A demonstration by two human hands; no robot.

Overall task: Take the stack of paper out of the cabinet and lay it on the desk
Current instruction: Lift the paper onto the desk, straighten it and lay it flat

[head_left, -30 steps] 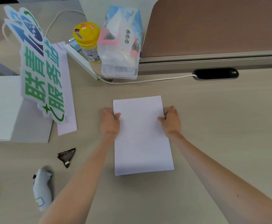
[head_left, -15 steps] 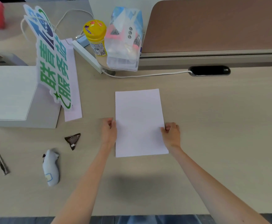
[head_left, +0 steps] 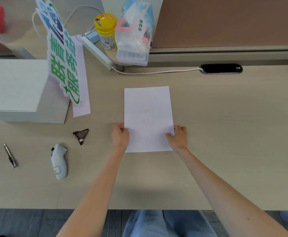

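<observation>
A white stack of paper (head_left: 148,117) lies flat on the beige desk (head_left: 225,125), long side running away from me. My left hand (head_left: 120,135) grips its left edge near the front corner, fingers curled under the edge. At the right edge my right hand (head_left: 178,136) holds the stack the same way, thumb on top. No cabinet is in view.
A white box (head_left: 16,89) and a green and blue sign (head_left: 62,62) stand at the left. A yellow jar (head_left: 105,30) and a tissue pack (head_left: 134,33) sit at the back. A white controller (head_left: 59,161), a dark wrapper (head_left: 81,135) and a metal pen (head_left: 9,155) lie front left.
Both hands slid back along the paper's side edges toward its near corners. The view pulled back, so the desk's front edge and my legs now show.
</observation>
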